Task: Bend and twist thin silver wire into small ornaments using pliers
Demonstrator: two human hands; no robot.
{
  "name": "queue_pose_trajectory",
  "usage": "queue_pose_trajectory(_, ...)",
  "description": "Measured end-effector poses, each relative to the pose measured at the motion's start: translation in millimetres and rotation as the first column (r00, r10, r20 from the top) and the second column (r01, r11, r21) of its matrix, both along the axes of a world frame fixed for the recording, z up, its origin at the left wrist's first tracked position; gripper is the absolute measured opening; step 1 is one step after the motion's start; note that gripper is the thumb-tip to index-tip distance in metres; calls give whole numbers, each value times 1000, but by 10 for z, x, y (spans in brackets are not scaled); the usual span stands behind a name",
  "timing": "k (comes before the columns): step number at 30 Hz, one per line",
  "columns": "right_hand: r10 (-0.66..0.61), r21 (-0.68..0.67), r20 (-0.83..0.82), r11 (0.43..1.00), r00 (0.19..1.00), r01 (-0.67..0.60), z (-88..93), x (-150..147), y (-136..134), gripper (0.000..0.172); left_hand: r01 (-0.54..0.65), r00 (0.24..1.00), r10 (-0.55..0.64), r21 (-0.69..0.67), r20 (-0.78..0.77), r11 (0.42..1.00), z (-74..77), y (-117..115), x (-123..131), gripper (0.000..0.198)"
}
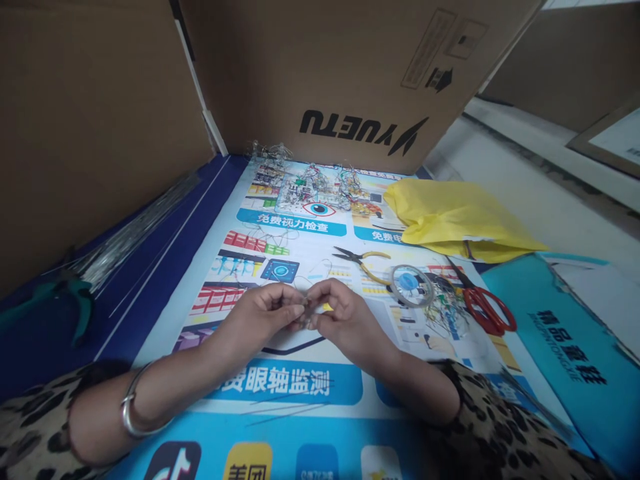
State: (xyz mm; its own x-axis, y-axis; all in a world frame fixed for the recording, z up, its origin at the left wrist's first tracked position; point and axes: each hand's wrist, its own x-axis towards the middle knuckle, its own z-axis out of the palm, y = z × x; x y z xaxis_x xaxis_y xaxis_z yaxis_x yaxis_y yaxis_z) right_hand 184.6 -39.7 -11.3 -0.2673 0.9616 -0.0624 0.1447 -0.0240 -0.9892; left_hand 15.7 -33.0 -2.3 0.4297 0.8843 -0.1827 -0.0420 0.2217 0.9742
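Over the middle of the printed sheet, my left hand [273, 308] and my right hand [345, 320] meet fingertip to fingertip. Each is closed in a pinch on a thin wire, a fine loop of which [329, 269] rises above the fingers. Most of the piece is hidden by the fingertips. Beyond my right hand lie yellow-handled pliers [364, 261], partly open, and a clear round spool [411, 285]. Tangled wire pieces with coloured bits [445, 303] rest beside the spool. Several dark straight wires [290, 403] are on the sheet nearer to me.
Red-handled scissors [487, 308] and a yellow bag [460, 217] lie at the right, by a teal box lid [560, 333]. More wire tangles [320, 183] are at the back. Teal-handled pliers [65, 293] and a wire bundle [135, 227] lie left. Cardboard [300, 60] walls the back.
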Motion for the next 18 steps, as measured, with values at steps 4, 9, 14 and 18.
queue_pose_trajectory(4,-10,-3,-18,1000,1000,10,-12,-16,-9,25,-9,1000,9,-6,6,1000,2,1,10,12)
queue_pose_trajectory(9,-23,-54,-51,998,998,21,-30,-33,-28,24,-19,1000,20,-44,20,999,-3,-11,13,12)
queue_pose_trajectory(14,20,-93,-116,995,993,-31,-2,0,11,18,20,1000,-20,-36,-5,999,12,-1,23,13)
queue_pose_trajectory(18,-55,5,43,998,998,55,75,182,178,19,15,983,-3,60,-183,998,18,21,-2,19)
